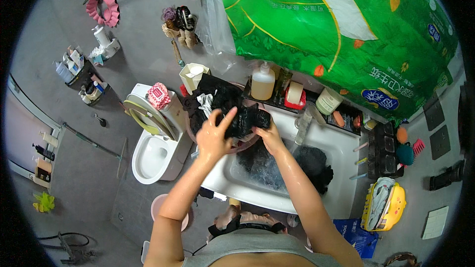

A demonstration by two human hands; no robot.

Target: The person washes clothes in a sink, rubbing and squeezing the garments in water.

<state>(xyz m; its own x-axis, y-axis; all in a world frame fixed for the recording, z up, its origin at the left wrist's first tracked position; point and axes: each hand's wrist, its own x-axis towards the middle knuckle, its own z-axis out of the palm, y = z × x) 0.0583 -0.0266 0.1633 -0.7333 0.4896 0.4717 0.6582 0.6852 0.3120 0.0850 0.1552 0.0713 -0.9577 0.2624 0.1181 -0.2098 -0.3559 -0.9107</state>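
Wet black clothing (245, 118) is held at its right end by my right hand (269, 135), over the edge of a pink basin (237, 150). My left hand (215, 137) is raised with fingers spread, above the basin's near left side, with nothing visible in it. More dark clothes (219, 87) and a white cloth (206, 104) are piled in the basin. To the right, a white sink (343, 155) holds cloudy, sudsy water with black garments (313, 163) in it. The faucet (304, 126) stands at the sink's back edge.
A white toilet (148, 159) with raised lid stands left. Behind the sink, a black shelf carries a pump bottle (262, 83), soap (295, 93) and a jar (328, 101). A large green package (297, 18) hangs above. A yellow basket (395, 207) is at right; a pink bucket (159, 207) stands on the floor.
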